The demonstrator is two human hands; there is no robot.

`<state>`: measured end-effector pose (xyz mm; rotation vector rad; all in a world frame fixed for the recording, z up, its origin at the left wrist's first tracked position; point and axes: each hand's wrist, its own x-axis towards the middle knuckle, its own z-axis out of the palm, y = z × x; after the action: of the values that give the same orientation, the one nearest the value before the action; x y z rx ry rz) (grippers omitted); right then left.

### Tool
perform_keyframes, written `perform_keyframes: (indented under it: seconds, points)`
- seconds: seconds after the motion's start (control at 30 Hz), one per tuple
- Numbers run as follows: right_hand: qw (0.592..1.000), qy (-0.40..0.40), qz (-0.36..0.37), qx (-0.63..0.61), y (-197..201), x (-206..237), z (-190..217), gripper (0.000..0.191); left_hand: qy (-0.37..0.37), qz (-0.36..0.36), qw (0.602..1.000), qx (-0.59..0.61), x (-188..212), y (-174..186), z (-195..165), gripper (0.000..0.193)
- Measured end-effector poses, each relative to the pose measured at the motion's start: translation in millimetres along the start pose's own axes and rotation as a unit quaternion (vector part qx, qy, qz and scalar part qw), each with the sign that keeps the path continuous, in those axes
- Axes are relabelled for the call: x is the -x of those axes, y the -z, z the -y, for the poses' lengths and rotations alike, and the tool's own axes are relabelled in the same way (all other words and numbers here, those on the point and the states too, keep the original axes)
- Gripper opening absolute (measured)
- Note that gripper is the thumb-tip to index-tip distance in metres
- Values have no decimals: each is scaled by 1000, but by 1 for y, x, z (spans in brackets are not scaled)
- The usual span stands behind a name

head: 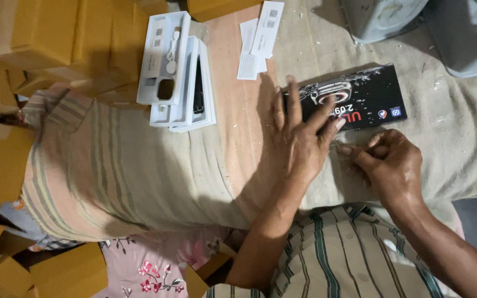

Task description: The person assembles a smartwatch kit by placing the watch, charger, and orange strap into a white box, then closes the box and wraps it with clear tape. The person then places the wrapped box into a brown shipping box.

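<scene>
Cluttered packing spot: cloth-covered surface (448, 143) with a bare wooden strip (233, 99) down the middle, yellow cartons (23, 33) piled along the far-left side.

Step in hand, as I read it: steadying the black box (360, 96) while working something at its near edge.
- Left hand (299, 138) lies flat, fingers spread wide, palm on the surface, fingertips pinning the box's left end. Nothing gripped.
- Right hand (390, 163) sits just beside the box's near edge, fingers curled narrow, thumb and forefinger pinched. Whatever is in the pinch is too small to make out; could be a seal or a tab, can't tell.
- Box lies flat on the cloth, long side roughly across the view, closed as far as visible.

Next move likely needs the left hand to keep the box from sliding on the cloth, and a fine fingertip grip from the right.

Around:
- White trays (178, 77) stacked on the wooden strip, top one with a cable-like piece and a dark cutout.
- White leaflets (260, 38) beyond them.
- Grey bins (415, 22) at the top right corner.
- Striped cloth (106, 165) draped left, floral fabric (155, 265) below.

Obstructions: none between hands and box. Soft cloth is the only nuisance.
</scene>
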<state>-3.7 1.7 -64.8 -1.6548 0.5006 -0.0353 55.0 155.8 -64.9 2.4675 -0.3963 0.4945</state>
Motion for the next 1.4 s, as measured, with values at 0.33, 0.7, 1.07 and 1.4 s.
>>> perform_keyframes:
  seconds: [0.33,0.7,1.07,1.4]
  points:
    - [999,-9,31,2,6,-3,-1,24,9,64,984,-165,-39,-17,1,101]
    - [999,-1,40,-29,6,0,-1,30,-68,77,990,-93,-53,2,43,64]
    - [998,-18,51,22,11,-7,1,36,-198,250,945,-75,-43,12,56,108]
    - [991,128,10,35,15,-14,40,36,-42,476,875,77,-95,59,39,55]
